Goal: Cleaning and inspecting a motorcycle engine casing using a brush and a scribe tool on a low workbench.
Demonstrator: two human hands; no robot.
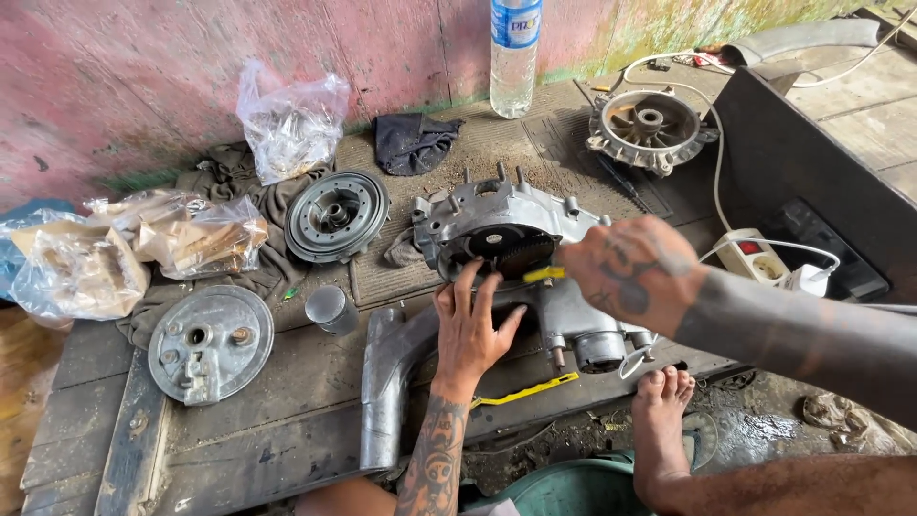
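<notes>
— Against the pink wall: crinkled clear plastic bag (pixel 289 115), clear bottle with blue label (pixel 515 53). And the hands?

— Left hand (pixel 473 330) lies flat, fingers spread, on the grey cast-metal engine casing (pixel 506 253) mid-desk; right hand (pixel 626 272) pinches a yellow-handled tool (pixel 543 274).

engine casing (pixel 535 258): grey cast metal, grimy, laid flat on the dark mat, studs pointing up along its 12 o'clock edge.
toothed disc (pixel 506 250): black, round, seated in the casing's face, teeth seen at its 3 o'clock rim.
yellow tool (pixel 544 274): small, gripped at the disc's 4 o'clock edge.
</notes>
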